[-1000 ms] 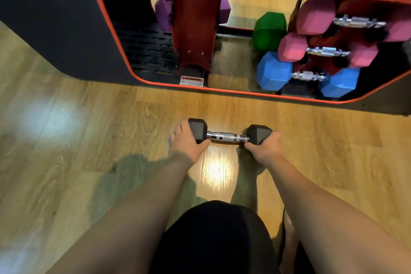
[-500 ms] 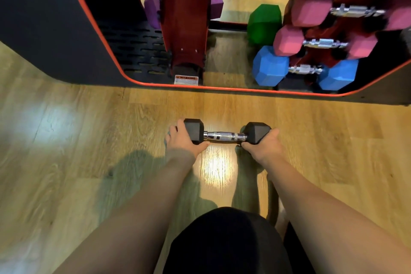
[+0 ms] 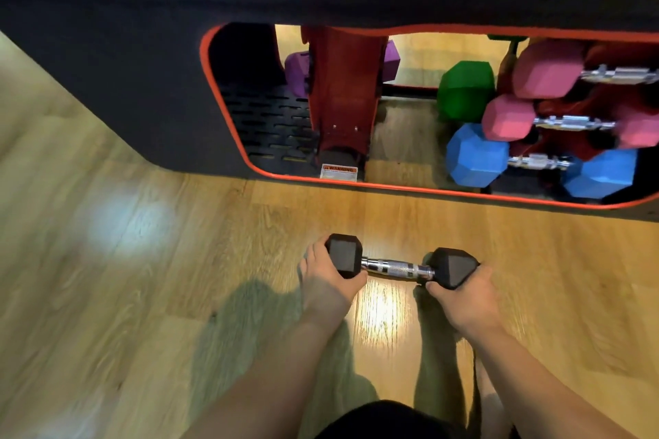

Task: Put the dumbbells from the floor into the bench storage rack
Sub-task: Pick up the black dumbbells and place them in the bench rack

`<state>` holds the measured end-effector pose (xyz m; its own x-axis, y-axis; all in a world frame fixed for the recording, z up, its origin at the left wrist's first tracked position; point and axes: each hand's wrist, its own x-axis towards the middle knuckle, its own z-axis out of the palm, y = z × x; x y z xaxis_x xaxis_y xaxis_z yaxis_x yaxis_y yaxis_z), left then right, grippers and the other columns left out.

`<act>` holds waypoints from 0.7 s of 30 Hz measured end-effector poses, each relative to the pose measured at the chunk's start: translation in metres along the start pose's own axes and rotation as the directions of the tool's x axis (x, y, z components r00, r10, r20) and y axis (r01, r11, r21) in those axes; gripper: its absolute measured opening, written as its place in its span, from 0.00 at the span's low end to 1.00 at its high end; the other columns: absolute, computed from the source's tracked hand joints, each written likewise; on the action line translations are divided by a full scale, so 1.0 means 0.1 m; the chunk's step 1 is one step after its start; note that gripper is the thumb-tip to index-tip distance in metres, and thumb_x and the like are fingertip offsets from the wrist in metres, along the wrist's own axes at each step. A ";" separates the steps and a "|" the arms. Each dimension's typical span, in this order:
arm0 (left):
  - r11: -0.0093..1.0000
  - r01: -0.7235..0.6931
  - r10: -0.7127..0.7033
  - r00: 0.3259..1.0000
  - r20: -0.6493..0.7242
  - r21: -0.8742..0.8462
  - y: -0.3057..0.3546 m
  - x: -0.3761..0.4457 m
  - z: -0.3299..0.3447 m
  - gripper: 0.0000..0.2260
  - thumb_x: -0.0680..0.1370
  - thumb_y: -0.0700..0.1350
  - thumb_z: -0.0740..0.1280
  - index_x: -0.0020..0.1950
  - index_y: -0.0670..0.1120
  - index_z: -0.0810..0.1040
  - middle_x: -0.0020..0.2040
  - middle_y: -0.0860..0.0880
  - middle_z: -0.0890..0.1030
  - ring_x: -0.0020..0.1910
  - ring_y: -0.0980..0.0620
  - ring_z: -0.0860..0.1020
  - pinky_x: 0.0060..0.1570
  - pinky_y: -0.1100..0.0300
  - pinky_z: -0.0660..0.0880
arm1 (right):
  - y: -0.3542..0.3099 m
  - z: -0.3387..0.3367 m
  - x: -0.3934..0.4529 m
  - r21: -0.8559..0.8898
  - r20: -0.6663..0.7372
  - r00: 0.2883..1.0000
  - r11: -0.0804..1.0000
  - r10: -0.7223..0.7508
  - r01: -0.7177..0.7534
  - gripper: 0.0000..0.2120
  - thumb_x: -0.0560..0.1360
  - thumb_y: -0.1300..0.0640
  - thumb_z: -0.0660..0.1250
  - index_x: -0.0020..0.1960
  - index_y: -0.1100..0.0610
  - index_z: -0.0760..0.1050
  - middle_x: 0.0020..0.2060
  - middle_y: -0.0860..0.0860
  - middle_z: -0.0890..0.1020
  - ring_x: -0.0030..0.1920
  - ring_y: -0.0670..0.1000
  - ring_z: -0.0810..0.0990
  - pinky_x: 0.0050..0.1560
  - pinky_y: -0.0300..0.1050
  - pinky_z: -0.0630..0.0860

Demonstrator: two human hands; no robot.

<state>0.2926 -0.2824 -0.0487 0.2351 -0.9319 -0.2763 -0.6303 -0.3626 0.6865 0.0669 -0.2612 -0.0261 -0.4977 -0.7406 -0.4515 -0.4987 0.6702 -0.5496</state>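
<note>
A black hex dumbbell (image 3: 397,267) with a chrome handle lies crosswise just above the wooden floor in front of me. My left hand (image 3: 326,278) grips its left head and my right hand (image 3: 463,290) grips its right head. Ahead stands the dark bench with a red-rimmed opening (image 3: 228,118) into its storage rack. On the right side of the rack rest a blue dumbbell (image 3: 478,155), a pink dumbbell (image 3: 508,118) and a larger pink dumbbell (image 3: 545,69) above it.
A green dumbbell head (image 3: 465,91) sits behind the pink ones. A purple dumbbell (image 3: 297,73) lies behind a red upright post (image 3: 344,93). A slotted black shelf (image 3: 271,125) fills the rack's left part. Wooden floor (image 3: 124,260) spreads to the left.
The view has tilted so the bench opening sits lower in the frame. Both hands stay on the heads of the black dumbbell, which has shifted slightly to the right.
</note>
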 end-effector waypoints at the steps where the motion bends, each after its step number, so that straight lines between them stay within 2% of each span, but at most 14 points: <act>1: 1.000 -0.009 0.009 1.000 -0.008 -0.009 -0.03 0.00 -0.02 0.41 0.64 0.56 0.77 0.72 0.49 0.64 0.63 0.53 0.71 0.62 0.52 0.67 0.65 0.51 0.70 | -0.01 0.03 -0.04 0.006 -0.007 1.000 1.000 -0.005 0.005 0.33 0.63 0.52 0.80 0.56 0.53 0.60 0.50 0.53 0.75 0.48 0.53 0.74 0.46 0.50 0.78; 4: 0.999 -0.049 0.047 0.997 -0.067 -0.016 -0.17 0.01 -0.15 0.39 0.64 0.55 0.78 0.70 0.49 0.65 0.59 0.55 0.71 0.59 0.53 0.69 0.62 0.52 0.72 | -0.11 0.14 -0.15 0.015 -0.008 0.999 0.999 -0.041 0.041 0.31 0.63 0.50 0.80 0.53 0.51 0.60 0.48 0.52 0.76 0.46 0.52 0.76 0.43 0.51 0.80; 8: 0.999 -0.015 0.010 0.992 -0.123 -0.044 -0.26 0.23 -0.44 0.39 0.61 0.57 0.77 0.68 0.52 0.66 0.57 0.57 0.70 0.59 0.53 0.69 0.57 0.59 0.68 | -0.40 0.30 -0.21 0.039 -0.046 0.989 0.989 -0.139 0.141 0.31 0.61 0.48 0.80 0.52 0.48 0.61 0.46 0.48 0.74 0.46 0.51 0.76 0.43 0.51 0.81; 11: 0.995 -0.094 0.086 0.978 -0.188 -0.036 -0.21 0.47 -0.68 0.37 0.62 0.55 0.78 0.67 0.49 0.68 0.56 0.55 0.70 0.59 0.49 0.71 0.58 0.56 0.71 | -0.72 0.36 -0.15 0.106 -0.091 0.980 0.976 -0.179 0.189 0.31 0.59 0.47 0.80 0.51 0.47 0.62 0.44 0.46 0.74 0.45 0.50 0.77 0.42 0.51 0.81; 13: 0.991 -0.126 0.112 0.971 -0.210 -0.054 -0.08 0.64 -0.84 0.36 0.62 0.57 0.78 0.66 0.50 0.68 0.57 0.53 0.71 0.58 0.49 0.71 0.58 0.51 0.74 | -0.96 0.35 -0.06 0.109 -0.132 0.968 0.967 -0.216 0.230 0.32 0.58 0.45 0.80 0.52 0.47 0.63 0.45 0.47 0.74 0.46 0.50 0.77 0.42 0.53 0.81; 16: 0.983 -0.172 0.153 0.961 -0.231 -0.066 0.15 0.95 -1.01 0.39 0.63 0.57 0.79 0.69 0.50 0.66 0.63 0.52 0.72 0.63 0.49 0.71 0.64 0.50 0.71 | -1.32 0.29 0.17 0.111 -0.178 0.947 0.951 -0.268 0.290 0.34 0.59 0.43 0.79 0.55 0.51 0.63 0.48 0.50 0.76 0.49 0.54 0.78 0.46 0.55 0.80; 19: 0.981 -0.185 0.168 0.962 -0.217 -0.061 0.39 1.27 -1.12 0.43 0.64 0.57 0.79 0.73 0.50 0.62 0.69 0.52 0.70 0.68 0.49 0.69 0.67 0.50 0.69 | -1.61 0.23 0.40 0.090 -0.202 0.936 0.946 -0.288 0.310 0.37 0.60 0.43 0.79 0.59 0.54 0.62 0.49 0.53 0.76 0.48 0.55 0.78 0.42 0.52 0.78; 21: 0.982 -0.181 0.166 0.964 -0.208 -0.056 0.55 1.48 -1.16 0.44 0.64 0.57 0.79 0.74 0.49 0.61 0.70 0.51 0.69 0.68 0.47 0.68 0.67 0.48 0.70 | -1.79 0.20 0.54 0.074 -0.219 0.932 0.947 -0.290 0.312 0.39 0.61 0.43 0.79 0.61 0.56 0.61 0.51 0.55 0.77 0.51 0.57 0.78 0.43 0.51 0.78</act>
<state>0.3790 -0.4412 0.0263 0.2758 -0.9611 -0.0131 -0.6199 -0.1883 0.7617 0.1437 -0.4221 0.0344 -0.4747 -0.8735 -0.1076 -0.5750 0.4004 -0.7135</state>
